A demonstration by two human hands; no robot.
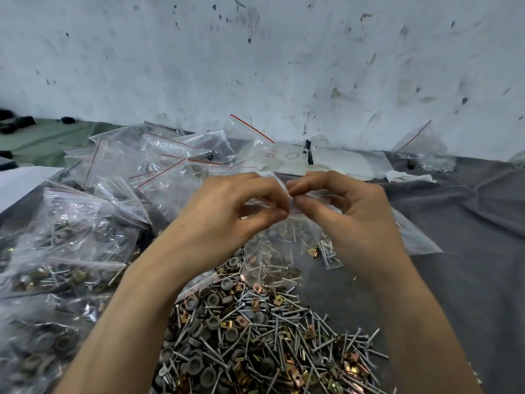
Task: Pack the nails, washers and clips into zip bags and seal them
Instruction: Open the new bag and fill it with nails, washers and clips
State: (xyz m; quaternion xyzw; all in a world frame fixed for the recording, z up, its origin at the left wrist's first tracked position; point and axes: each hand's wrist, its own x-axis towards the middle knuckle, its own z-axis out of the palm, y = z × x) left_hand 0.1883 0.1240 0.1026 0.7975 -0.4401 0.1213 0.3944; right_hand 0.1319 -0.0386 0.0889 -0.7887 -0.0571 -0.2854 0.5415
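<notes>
Both hands meet in the middle. My left hand (235, 211) and my right hand (349, 214) each pinch the top edge of a clear zip bag (279, 251), with the fingers (272, 215) pressed tight on the strip. I think they hold it there to squeeze the zip shut.

The bag hangs just under the fingers. It has nails, washers and clips inside, so the load sits low, away from the zip. Further below lies the loose pile (255, 336), not yet packed.

Left of the fingers sit many filled bags (71, 237). The bench (483, 294) is covered in grey cloth (454, 200). Past the fingers stands a white, scuffed wall (255, 66).
</notes>
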